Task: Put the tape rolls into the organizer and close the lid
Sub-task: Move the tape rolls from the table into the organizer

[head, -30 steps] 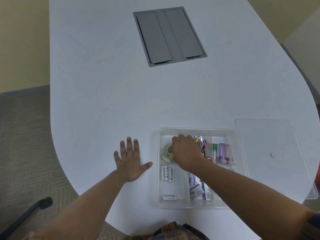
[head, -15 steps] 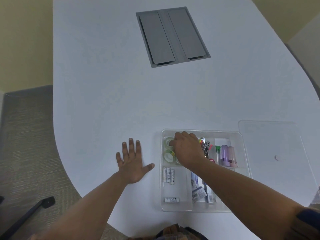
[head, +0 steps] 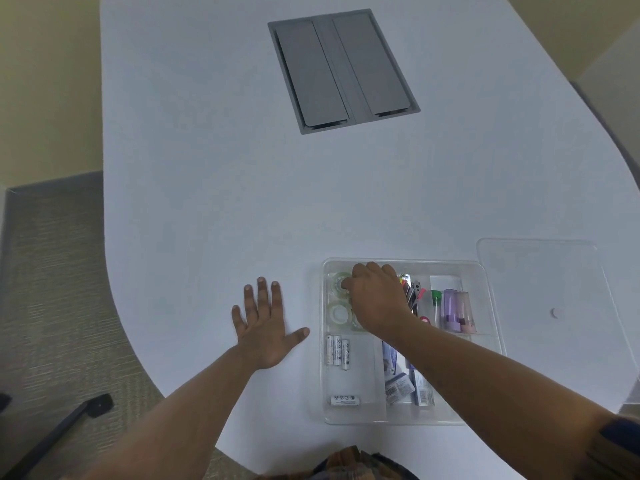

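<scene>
Desk (head: 242, 168): white, curved edge; grey hatch panel (head: 343, 69) set flush at far end.
Lid (head: 540, 271): clear, flat on desk just right of organizer, touching or nearly so; small round knob in mid. Organizer not closed.
Organizer (head: 491, 341): clear tray w/ dividers, near front edge of desk, open top.
Left hand (head: 263, 327): flat on desk, palm down, fingers fully spread, holding nothing; thumb tip near organizer's left wall, not touching.
Right hand (head: 377, 299): reaching into far-left compartment, fingers curled down, fingertips on far tape roll (head: 336, 280); can't tell if gripped or just touched.
Tape rolls: far-left compartment. Far one under the fingertips, second roll (head: 338, 312) just nearer, lying flat, free; a third partly hidden under the wrist.
Near-left compartment: 3 batteries (head: 337, 351) side by side at far end, 1 battery (head: 344, 400) lying crosswise at near end.
Mid compartment: pens/markers (head: 410, 292) beyond the hand; labelled packets (head: 401, 391) near end, partly under forearm.
Far-right compartment: green-capped tube (head: 436, 303), purple holder (head: 450, 308), pink holder (head: 465, 311), side by side.
</scene>
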Available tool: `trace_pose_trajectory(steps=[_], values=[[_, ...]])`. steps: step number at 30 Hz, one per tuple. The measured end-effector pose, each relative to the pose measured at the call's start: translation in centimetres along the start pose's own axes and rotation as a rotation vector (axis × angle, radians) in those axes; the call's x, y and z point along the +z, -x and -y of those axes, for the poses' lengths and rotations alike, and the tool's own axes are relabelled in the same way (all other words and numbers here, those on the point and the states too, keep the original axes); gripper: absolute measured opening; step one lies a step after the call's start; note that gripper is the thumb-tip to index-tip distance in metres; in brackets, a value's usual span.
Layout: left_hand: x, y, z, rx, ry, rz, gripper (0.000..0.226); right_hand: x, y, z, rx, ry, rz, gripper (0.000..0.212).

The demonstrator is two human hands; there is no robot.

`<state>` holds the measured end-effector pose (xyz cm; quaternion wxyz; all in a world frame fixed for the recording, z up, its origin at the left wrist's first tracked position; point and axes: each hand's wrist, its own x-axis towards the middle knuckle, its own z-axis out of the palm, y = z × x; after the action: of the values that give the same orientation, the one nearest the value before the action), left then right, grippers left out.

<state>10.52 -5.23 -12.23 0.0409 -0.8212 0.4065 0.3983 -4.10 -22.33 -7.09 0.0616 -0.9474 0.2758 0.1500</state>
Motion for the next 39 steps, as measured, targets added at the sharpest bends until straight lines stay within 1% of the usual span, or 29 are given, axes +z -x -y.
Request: trace_pose_trajectory(steps=[2,4,6,10,11,13,16,18,19,20,24,26,28,31,34,39], values=[[0.0,0.0,0.0,-0.002,0.000,-0.003,0.107,-0.2,0.3,0.0,0.038,-0.034,-0.039,0.041],[0.0,0.0,-0.1,-0.002,0.004,-0.010,0.108,-0.4,0.8,0.0,0.087,-0.080,-0.110,0.039],[0.0,0.1,-0.1,0.000,0.009,-0.011,0.108,-0.2,1.3,0.0,0.136,-0.127,-0.166,0.030],[-0.1,0.3,-0.2,0.001,0.008,-0.011,0.107,0.1,2.0,0.2,0.191,-0.130,-0.144,0.006],[-0.1,0.3,-0.3,0.000,0.007,-0.012,0.107,0.1,2.2,0.3,0.194,-0.118,-0.136,0.007],[-0.2,0.3,-0.3,0.000,0.007,-0.011,0.107,0.1,2.3,0.5,0.195,-0.061,-0.135,0.016],[-0.2,0.3,-0.3,-0.001,0.005,-0.011,0.108,0.5,2.2,0.9,0.154,-0.037,-0.110,0.017],[-0.2,0.3,-0.3,-0.001,0.007,-0.012,0.108,0.5,2.0,1.2,0.167,-0.039,-0.073,0.034],[-0.2,0.3,-0.3,0.000,0.007,-0.013,0.108,0.3,1.9,1.3,0.172,-0.023,-0.052,0.038],[-0.2,0.3,-0.3,0.000,0.006,-0.014,0.108,0.2,1.8,1.4,0.163,-0.009,-0.035,0.037],[-0.2,0.3,-0.2,0.003,0.009,-0.010,0.108,-0.3,1.8,1.6,0.114,0.014,0.023,0.011],[-0.2,0.3,-0.3,0.002,0.006,-0.011,0.108,-0.5,1.8,1.3,0.098,0.018,0.012,0.004],[-0.2,0.4,-0.3,0.002,0.005,-0.011,0.108,-1.0,1.6,0.6,0.088,0.042,-0.002,0.011],[-0.3,0.4,-0.3,0.000,0.004,-0.009,0.108,-1.7,1.3,-0.6,0.061,0.077,0.056,0.020],[-0.3,0.3,-0.3,-0.001,0.007,-0.009,0.109,-1.9,1.3,-1.0,0.018,0.111,0.129,0.018],[-0.1,0.2,-0.1,-0.001,0.004,-0.009,0.109,-2.0,1.6,-0.4,-0.011,0.112,0.104,0.019]])
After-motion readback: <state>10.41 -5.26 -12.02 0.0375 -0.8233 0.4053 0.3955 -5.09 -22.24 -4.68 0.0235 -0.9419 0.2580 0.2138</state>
